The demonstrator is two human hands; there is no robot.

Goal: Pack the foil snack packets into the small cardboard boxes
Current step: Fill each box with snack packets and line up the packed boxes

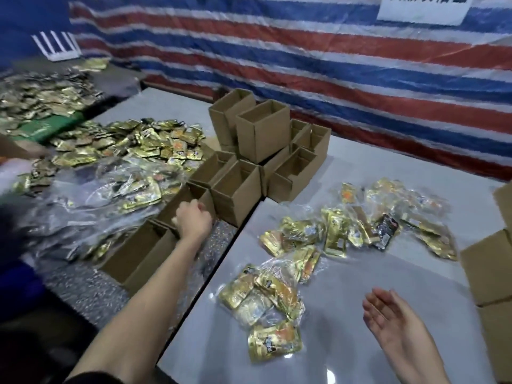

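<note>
Several small open cardboard boxes (237, 189) stand in a row along the left table's edge, and more are stacked behind them (263, 134). My left hand (192, 220) reaches out with its fingers curled over the rim of one box (198, 194) in that row. My right hand (393, 320) hovers open, fingers straight, above the grey table (346, 342) and holds nothing. Gold foil snack packets in clear wrap (266, 300) lie just left of it. More packets (360, 225) are scattered further back.
A large heap of loose foil packets (138, 142) and clear plastic bags (110, 189) covers the left table. Bigger cardboard boxes (487, 267) stand at the right edge. A striped tarp (304, 51) hangs behind. A blurred person's sleeve (13, 173) is at far left.
</note>
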